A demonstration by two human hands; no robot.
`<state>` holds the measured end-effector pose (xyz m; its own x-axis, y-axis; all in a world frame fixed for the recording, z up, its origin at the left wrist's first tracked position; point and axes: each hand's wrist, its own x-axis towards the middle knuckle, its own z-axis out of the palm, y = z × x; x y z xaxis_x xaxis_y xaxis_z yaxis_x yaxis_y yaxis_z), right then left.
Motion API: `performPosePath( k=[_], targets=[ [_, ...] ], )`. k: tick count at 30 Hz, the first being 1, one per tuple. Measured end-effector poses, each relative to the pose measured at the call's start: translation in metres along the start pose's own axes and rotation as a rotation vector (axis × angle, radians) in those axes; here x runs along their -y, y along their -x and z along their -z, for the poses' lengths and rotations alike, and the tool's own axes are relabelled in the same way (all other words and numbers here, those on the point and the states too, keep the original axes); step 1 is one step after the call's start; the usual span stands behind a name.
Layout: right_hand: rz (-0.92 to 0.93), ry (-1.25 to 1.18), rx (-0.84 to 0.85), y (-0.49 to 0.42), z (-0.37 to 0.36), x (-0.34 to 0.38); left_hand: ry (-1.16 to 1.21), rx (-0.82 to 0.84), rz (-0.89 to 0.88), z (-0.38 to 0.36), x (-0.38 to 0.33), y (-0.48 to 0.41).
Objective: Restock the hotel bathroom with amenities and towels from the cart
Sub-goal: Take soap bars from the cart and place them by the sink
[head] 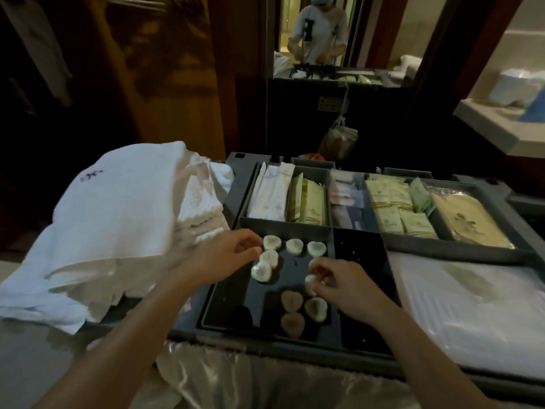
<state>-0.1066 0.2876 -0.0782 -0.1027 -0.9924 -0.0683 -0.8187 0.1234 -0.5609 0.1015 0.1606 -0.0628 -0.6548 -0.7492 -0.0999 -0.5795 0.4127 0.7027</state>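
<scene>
Both hands are over the cart (460, 252), right at the black soap compartment (236, 305). The right hand (345, 283) has its fingers curled in, and it pinches a white soap (310, 284) between thumb and fingertips, just above the tray floor. The left hand (219, 256) is curled too, its fingertips right against the round wrapped soaps (294, 246) at the far left of the compartment; whether it actually grips one cannot be told. Three more soaps lie in shadow at the near side, close under the right hand. Left of the compartment, a pile of white towels (118, 214) sits on the cart, the top one bearing a small dark logo. Behind the soaps stand long white packets (271, 193) and green packets (308, 202), upright in their own section. Further right, small green sachets (392, 209) fill another bin, beside a large flat yellow packet (469, 221). Clear plastic-wrapped white sheets (472, 314) lie at the near right. Up top, a mirror (315, 33) reflects the person.
</scene>
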Motion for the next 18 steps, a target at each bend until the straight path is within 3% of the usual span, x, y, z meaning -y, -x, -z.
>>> performPosePath(
  k=[9, 14, 18],
  targets=[
    [0.086, 0.221, 0.133, -0.046, -0.03, 0.001, -0.128, 0.03, -0.142, -0.02, 0.042, -0.028],
    [0.099, 0.336, 0.225, -0.054, -0.041, -0.006, -0.301, -0.062, -0.237, -0.033, 0.052, -0.027],
    [0.103, 0.358, 0.305, -0.053, -0.04, -0.007, -0.197, -0.091, -0.268, -0.033, 0.055, -0.031]
  ],
)
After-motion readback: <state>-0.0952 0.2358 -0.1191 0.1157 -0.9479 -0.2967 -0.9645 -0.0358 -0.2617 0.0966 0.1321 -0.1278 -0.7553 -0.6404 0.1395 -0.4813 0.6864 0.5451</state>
